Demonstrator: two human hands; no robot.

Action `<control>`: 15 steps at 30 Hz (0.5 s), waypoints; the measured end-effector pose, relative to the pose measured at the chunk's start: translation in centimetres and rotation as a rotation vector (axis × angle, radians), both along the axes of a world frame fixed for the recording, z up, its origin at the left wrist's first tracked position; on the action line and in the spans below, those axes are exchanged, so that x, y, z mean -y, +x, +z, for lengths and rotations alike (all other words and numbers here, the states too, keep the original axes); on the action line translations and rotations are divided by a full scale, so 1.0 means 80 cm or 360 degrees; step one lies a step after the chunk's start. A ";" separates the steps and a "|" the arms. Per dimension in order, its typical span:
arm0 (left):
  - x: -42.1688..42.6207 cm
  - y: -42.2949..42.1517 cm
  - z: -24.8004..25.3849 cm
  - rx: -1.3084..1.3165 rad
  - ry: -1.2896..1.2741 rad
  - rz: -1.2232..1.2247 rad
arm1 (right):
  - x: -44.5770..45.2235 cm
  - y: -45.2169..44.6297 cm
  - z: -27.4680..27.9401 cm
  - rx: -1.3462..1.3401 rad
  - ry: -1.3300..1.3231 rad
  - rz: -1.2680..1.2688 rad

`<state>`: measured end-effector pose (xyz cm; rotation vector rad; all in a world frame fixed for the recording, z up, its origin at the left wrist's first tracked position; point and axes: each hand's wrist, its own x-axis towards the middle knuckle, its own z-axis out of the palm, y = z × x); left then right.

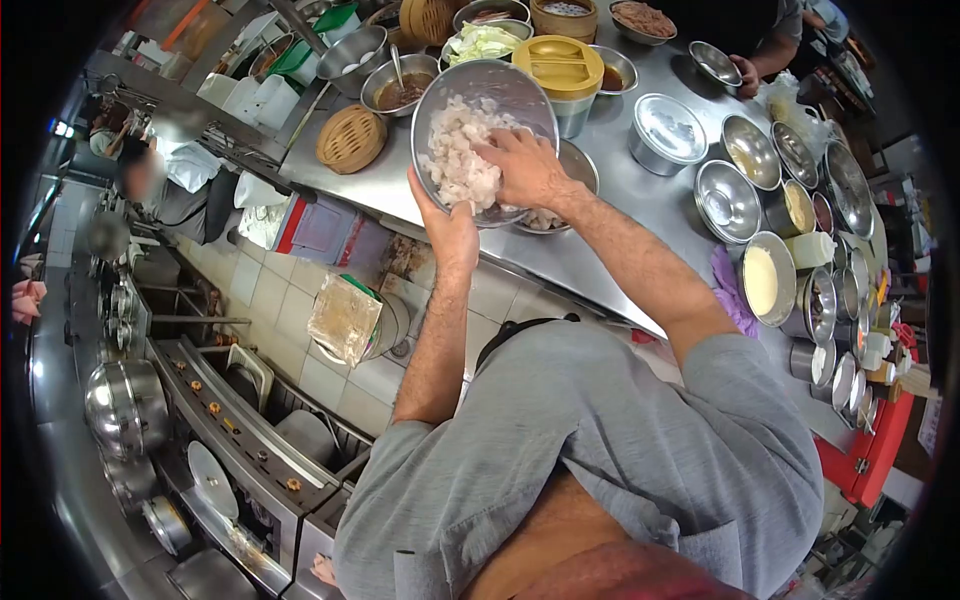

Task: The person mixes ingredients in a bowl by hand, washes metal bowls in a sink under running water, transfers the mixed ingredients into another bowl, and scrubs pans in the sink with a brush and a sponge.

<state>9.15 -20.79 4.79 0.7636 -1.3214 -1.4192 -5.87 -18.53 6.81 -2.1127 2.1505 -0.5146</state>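
A steel mixing bowl (pixel 545 95) is tilted toward me, holding a heap of pale, whitish pieces that look like peeled shrimp (pixel 460 150). My left hand (pixel 447 228) is closed on its near rim, thumb inside the bowl and fingers below. Inside the bowl, my right hand (pixel 525 170) touches the shrimp with its fingers apart; some fingertips are hidden among the pieces. Partly covered by the tilted bowl, a second steel bowl (pixel 585 168) sits on the counter with similar pale pieces in it.
On the steel counter (pixel 620 215) stand a yellow-lidded container (pixel 560 65), a lidded steel pot (pixel 670 130), a bamboo steamer lid (pixel 351 138) and several bowls at right. A coworker's hand (pixel 745 75) is across the counter. Behind my left side are stove burners (pixel 250 420) and a bucket (pixel 392 320).
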 end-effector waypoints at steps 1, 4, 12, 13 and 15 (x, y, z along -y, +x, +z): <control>-0.003 -0.002 -0.003 0.0039 -0.0063 0.0082 | 0.001 -0.006 -0.008 -0.0085 -0.0085 0.0054; -0.016 -0.013 0.001 0.0157 -0.0113 0.0286 | 0.001 -0.027 -0.014 -0.0203 -0.0017 0.0238; -0.023 -0.023 0.021 0.0475 -0.0311 0.0602 | -0.048 -0.087 -0.036 0.0129 -0.0162 0.0331; -0.023 -0.023 0.019 0.0477 -0.0322 0.0618 | -0.051 -0.096 -0.036 0.0180 -0.0017 0.0340; -0.021 -0.020 0.018 0.0522 -0.0387 0.0606 | -0.047 -0.099 -0.005 0.0276 0.0230 0.0344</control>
